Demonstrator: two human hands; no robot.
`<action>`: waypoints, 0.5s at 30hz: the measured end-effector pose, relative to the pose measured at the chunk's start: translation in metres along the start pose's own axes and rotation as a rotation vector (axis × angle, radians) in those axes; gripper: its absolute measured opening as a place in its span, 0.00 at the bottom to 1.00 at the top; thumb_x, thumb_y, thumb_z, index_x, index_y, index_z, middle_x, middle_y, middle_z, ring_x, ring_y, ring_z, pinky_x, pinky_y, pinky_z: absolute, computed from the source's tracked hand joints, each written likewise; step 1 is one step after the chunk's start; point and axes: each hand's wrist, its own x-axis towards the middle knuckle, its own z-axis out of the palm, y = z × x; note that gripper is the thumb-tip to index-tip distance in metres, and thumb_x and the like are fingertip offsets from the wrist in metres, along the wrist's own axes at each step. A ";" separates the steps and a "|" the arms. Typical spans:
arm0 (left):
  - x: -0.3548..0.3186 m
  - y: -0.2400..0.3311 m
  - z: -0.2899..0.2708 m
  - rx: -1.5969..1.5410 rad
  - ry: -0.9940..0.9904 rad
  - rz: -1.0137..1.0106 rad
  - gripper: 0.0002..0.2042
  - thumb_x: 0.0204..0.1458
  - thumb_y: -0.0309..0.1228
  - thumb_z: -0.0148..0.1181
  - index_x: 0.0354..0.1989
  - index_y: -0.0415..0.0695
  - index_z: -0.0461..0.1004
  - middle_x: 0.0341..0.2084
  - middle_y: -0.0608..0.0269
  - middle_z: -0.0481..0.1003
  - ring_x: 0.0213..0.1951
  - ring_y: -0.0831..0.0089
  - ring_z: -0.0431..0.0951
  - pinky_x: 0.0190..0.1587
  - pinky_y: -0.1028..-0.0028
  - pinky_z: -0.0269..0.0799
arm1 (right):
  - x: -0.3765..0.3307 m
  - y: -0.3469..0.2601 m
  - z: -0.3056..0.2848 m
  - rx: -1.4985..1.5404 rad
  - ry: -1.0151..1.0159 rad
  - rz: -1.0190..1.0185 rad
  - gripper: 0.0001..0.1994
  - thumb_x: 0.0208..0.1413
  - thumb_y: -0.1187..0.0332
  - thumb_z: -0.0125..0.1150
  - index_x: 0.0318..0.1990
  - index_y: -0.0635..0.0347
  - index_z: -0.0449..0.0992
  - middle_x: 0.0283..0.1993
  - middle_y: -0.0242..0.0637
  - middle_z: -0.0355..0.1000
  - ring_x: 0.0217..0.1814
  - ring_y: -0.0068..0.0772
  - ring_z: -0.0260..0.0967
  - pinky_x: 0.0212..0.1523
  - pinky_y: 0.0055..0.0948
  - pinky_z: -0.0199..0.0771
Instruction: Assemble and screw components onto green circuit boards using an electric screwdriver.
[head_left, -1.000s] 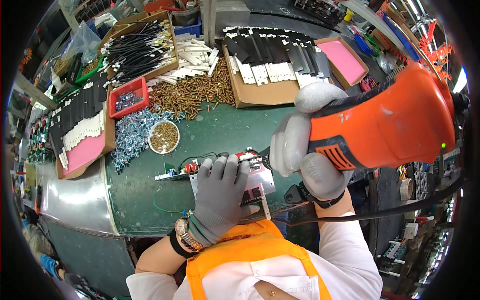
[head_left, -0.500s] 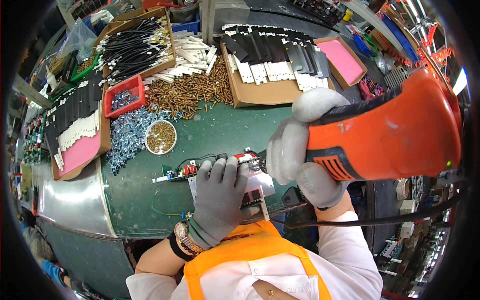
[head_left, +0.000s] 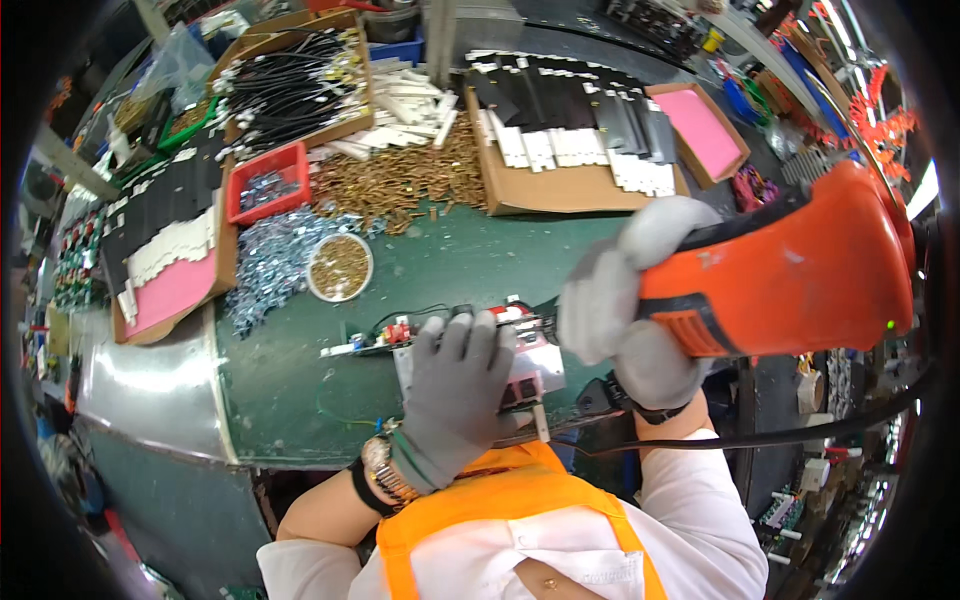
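Observation:
My left hand [head_left: 455, 395], in a grey glove, lies flat with fingers stretched over a circuit board assembly [head_left: 408, 340]. The assembly has red and black parts and a bare metal plate [head_left: 545, 367]. In my right hand [head_left: 625, 290], also gloved, is an orange and black power screwdriver [head_left: 780, 275], held level with its front end pointing left. That front end meets the assembly's right part, just right of my left fingertips; the bit's tip is too blurred to make out. A thin green wire [head_left: 345, 415] trails beside the board.
Beyond the board stand a round tub of small brass-coloured screws [head_left: 340, 268], a heap of silvery clips [head_left: 265, 265], a pile of brass-coloured screws [head_left: 400, 180] and a red bin [head_left: 268, 183]. Cardboard trays [head_left: 570, 190] hold black and white strips. A black cable [head_left: 780, 437] crosses my right forearm.
The whole view has shifted slightly, with the bench contents appearing farther right and more blurred. My left hand stays on the board and the screwdriver stays at its right part.

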 end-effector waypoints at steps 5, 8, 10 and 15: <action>-0.007 -0.003 0.000 -0.053 0.022 0.029 0.39 0.31 0.49 0.72 0.53 0.40 0.68 0.52 0.51 0.65 0.57 0.53 0.62 0.61 0.53 0.54 | -0.005 -0.006 0.005 0.097 0.003 -0.004 0.28 0.51 0.74 0.62 0.59 0.65 0.57 0.17 0.26 0.60 0.13 0.22 0.56 0.14 0.24 0.56; -0.020 -0.020 -0.034 -0.161 0.174 0.067 0.35 0.37 0.45 0.70 0.54 0.40 0.66 0.52 0.50 0.65 0.56 0.50 0.64 0.59 0.53 0.59 | -0.004 -0.011 -0.001 0.057 -0.020 -0.009 0.28 0.50 0.71 0.64 0.56 0.65 0.58 0.18 0.26 0.60 0.13 0.21 0.54 0.15 0.23 0.56; -0.033 -0.047 -0.053 -0.087 0.353 -0.023 0.31 0.42 0.33 0.68 0.56 0.38 0.65 0.49 0.48 0.68 0.52 0.49 0.69 0.54 0.57 0.67 | -0.005 -0.014 0.003 0.010 0.031 0.008 0.29 0.51 0.66 0.69 0.55 0.64 0.58 0.18 0.27 0.59 0.13 0.21 0.53 0.15 0.22 0.56; -0.075 -0.165 -0.051 0.058 0.420 -0.375 0.24 0.47 0.21 0.59 0.56 0.42 0.69 0.41 0.51 0.73 0.43 0.53 0.74 0.46 0.63 0.69 | -0.004 -0.014 0.008 -0.012 0.074 0.045 0.26 0.47 0.72 0.63 0.53 0.63 0.59 0.18 0.28 0.59 0.13 0.21 0.51 0.15 0.22 0.56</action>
